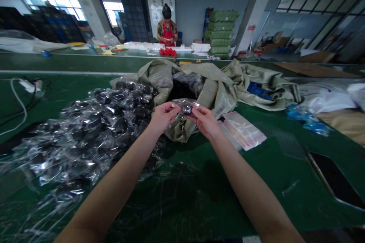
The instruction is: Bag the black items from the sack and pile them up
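Note:
Between my two hands is a small clear plastic bag (186,105) with a dark item inside, its kind too small to make out. My left hand (165,115) is closed, pinching the bag's left edge with thumb and fingers. On the other side, my right hand (204,120) is closed too, gripping the bag at the dark item. Just beyond lies an open woven sack (218,95) with dark contents in its mouth. A big heap of bagged black items (94,125) spreads out to the left of my hands.
A stack of flat clear bags (242,131) lies right of the sack, and a phone (335,178) farther right. Blue plastic-wrapped pieces (309,117) lie near another woven sack (262,83). White cable (18,102) runs at far left. Across the tables stands a person in a red apron (167,32).

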Demonstrator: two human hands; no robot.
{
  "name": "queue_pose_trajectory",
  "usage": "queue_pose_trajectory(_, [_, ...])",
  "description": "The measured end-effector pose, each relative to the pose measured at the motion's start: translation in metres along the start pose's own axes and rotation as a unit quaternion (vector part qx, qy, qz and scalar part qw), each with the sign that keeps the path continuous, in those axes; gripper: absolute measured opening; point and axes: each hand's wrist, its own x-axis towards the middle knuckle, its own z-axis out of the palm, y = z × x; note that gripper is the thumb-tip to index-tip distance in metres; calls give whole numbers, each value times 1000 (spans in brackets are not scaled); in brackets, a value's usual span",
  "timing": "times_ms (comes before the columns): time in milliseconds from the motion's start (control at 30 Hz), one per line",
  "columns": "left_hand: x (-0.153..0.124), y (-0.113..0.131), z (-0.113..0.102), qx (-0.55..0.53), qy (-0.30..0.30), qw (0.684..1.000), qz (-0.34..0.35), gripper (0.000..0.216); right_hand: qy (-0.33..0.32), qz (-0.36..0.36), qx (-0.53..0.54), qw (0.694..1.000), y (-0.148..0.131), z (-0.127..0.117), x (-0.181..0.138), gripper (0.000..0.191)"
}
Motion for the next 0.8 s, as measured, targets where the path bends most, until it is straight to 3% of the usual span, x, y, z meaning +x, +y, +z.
queue_pose_trajectory(200, [0, 4, 0, 10, -2, 1000, -8, 32, 1, 22, 11, 1000, 1, 2, -2, 37])
queue_pose_trajectory(300, [1, 20, -17, 79, 6, 997, -2, 29, -16, 30, -24, 999, 1, 3, -1, 37])
queue_pose_trajectory(333, [2, 28, -28, 120, 26, 992, 13, 27, -14, 28, -49, 998, 1, 2, 0, 36])
queue_pose_trajectory(400, [4, 46, -58, 227, 123, 962, 88, 20, 8, 10, -115, 993, -3, -5, 5, 33])
queue_pose_trajectory(467, [8, 62, -90, 357, 249, 888, 148, 15, 43, -23, -202, 978, -12, -17, 11, 29])
queue_pose_trajectory(533, [15, 70, -119, 477, 346, 787, 184, 10, 74, -69, -322, 941, -24, -33, 15, 24])
queue_pose_trajectory(567, [19, 70, -131, 518, 358, 757, 173, 6, 84, -96, -396, 910, -32, -41, 15, 22])
queue_pose_trajectory(700, [36, 61, -158, 602, 242, 761, -10, 24, 67, -108, -617, 777, -58, -64, 10, 16])
queue_pose_trajectory(800, [44, 61, -170, 609, 226, 759, -34, 25, 29, -45, -715, 697, -66, -72, 1, 18])
